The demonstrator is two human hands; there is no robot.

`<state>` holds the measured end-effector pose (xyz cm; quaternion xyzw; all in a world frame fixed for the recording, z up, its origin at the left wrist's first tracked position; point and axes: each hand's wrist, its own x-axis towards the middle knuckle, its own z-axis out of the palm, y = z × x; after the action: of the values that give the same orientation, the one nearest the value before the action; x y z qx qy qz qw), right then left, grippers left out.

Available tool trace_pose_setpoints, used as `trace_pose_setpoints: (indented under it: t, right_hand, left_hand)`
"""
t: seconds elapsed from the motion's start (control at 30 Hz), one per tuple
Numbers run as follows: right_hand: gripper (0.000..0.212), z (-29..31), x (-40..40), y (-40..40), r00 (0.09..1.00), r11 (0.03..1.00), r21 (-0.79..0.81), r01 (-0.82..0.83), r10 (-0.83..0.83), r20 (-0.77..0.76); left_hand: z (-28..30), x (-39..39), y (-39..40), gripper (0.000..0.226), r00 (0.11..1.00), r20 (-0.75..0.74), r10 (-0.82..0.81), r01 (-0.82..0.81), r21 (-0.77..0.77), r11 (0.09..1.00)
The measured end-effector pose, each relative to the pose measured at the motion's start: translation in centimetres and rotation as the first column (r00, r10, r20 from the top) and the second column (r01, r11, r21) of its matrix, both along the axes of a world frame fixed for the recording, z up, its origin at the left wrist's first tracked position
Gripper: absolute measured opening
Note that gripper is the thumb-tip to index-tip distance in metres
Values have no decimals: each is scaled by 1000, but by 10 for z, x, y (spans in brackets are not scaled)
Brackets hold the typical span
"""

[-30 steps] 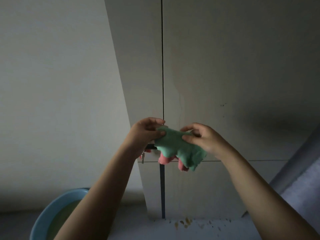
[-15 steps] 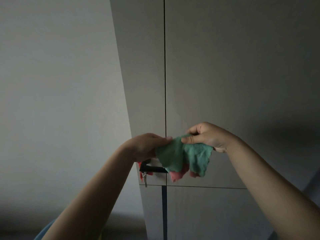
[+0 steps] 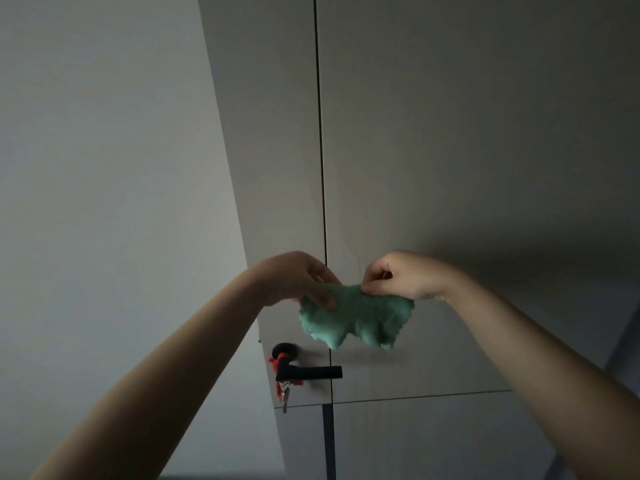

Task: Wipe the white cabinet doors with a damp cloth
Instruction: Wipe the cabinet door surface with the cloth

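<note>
**Cloth held spread between both hands in front of the cabinet doors**

Left hand (image 3: pixel 299 277): fingers curled down over the upper left corner of the green cloth (image 3: pixel 356 318), thumb and fingertips pinching the fabric; grip closed on the cloth. Right hand (image 3: pixel 401 275): fingers bent, thumb and forefinger pinching the upper edge of the cloth toward its right side; grip likewise closed on it; both forearms bare.

The cloth hangs between the two hands, stretched along its top edge and sagging below in two soft lobes; surface fuzzy and nubbly, edges ragged and uneven. It sits just above the door handle (image 3: pixel 308 370) and slightly to its right; whether it touches the door surface cannot be told.

Cabinet doors (image 3: pixel 467 150): flat, smooth, matt white panels rising above the handle, split by a thin dark vertical seam; a horizontal seam runs below the handle. The handle is a black lever on a round rose; a red tassel (image 3: pixel 277 363) is tied at its base, with a small metal key (image 3: pixel 284 398) hanging beneath. A plain pale wall (image 3: pixel 104 168) lies left of the handle.
</note>
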<state>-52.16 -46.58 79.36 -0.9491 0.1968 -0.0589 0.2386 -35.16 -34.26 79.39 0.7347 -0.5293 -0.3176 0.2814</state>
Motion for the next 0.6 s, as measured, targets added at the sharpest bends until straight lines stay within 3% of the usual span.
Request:
trace_pose_setpoints:
  t: [0.1, 0.17, 0.23, 0.33, 0.43, 0.5, 0.57, 0.6]
  right_hand:
    - [12, 2, 10, -1, 997, 996, -82, -20, 27, 76]
    - [14, 0, 12, -6, 984, 997, 80, -14, 0, 177]
    - [13, -2, 12, -11, 946, 937, 346, -42, -73, 315]
    - [16, -6, 10, -16, 880, 789, 599, -136, -182, 439]
    - [23, -10, 9, -16, 795, 598, 760, -255, -318, 516]
    - [35, -14, 10, -15, 742, 377, 850, -367, -432, 512]
    - [43, -18, 14, -8, 703, 139, 860, -491, -520, 485]
    - [47, -21, 17, -5, 686, 67, 843, -534, -548, 478]
  left_hand:
    - [7, 6, -3, 12, 984, 177, -28, 23, 33, 999]
    - [14, 11, -2, 10, 987, 150, -50, 48, 18, 999]
    - [18, 16, -2, 15, 995, -60, -77, 73, -66, 995]
    - [18, 18, -3, 22, 923, -373, -95, 8, -227, 974]
    - [16, 13, -13, 24, 913, -407, -15, -146, -360, 921]
    - [17, 9, -21, 20, 899, -439, 11, -222, -433, 873]
    - [16, 5, -28, 19, 892, -451, 21, -259, -473, 842]
    - [14, 3, -32, 19, 892, -450, 36, -278, -485, 829]
